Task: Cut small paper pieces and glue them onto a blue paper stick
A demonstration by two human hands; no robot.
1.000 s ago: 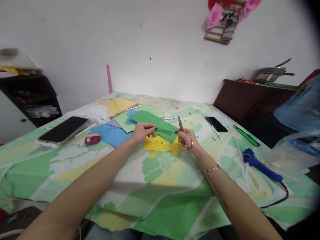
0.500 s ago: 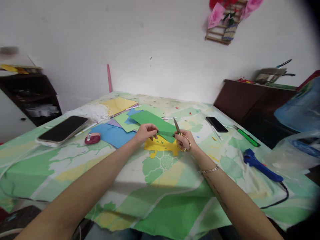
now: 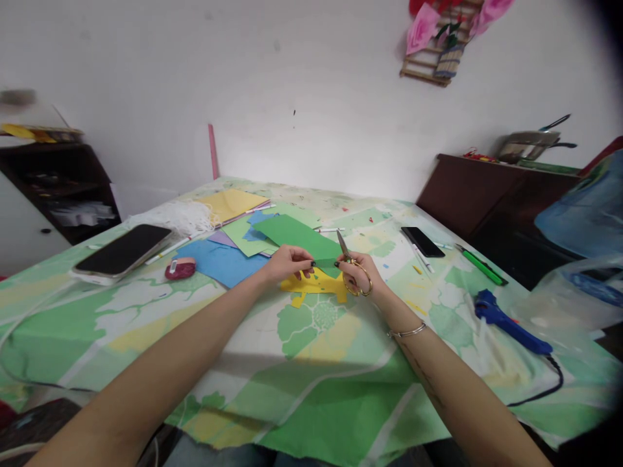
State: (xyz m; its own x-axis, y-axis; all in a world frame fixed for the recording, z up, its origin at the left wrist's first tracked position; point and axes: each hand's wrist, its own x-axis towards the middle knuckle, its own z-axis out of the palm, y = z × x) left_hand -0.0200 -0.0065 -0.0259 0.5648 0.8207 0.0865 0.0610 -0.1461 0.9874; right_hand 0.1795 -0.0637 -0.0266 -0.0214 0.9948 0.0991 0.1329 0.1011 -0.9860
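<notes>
A sheet of green paper [image 3: 302,235] slants over the papers in the middle of the table, its near edge folded or curled up. My left hand [image 3: 291,264] pinches that near edge between thumb and fingers. My right hand [image 3: 361,275] has gold-handled scissors [image 3: 343,245] looped on its fingers, blades pointing up and away, while its thumb presses at the sheet's right corner. Beneath both hands lies a yellow paper cut-out [image 3: 318,284] with small green scraps on it.
Blue paper [image 3: 219,261], a yellow stack [image 3: 233,204] and white shredded strands [image 3: 170,217] lie left. A large phone [image 3: 124,250] and a maroon object [image 3: 180,268] sit nearer. On the right are a black phone [image 3: 421,242], a green cutter [image 3: 483,266] and a corded blue glue gun [image 3: 511,324].
My left hand has shifted slightly to the right along the near edge of the green paper, closer to my right hand. The scissors have hardly moved.
</notes>
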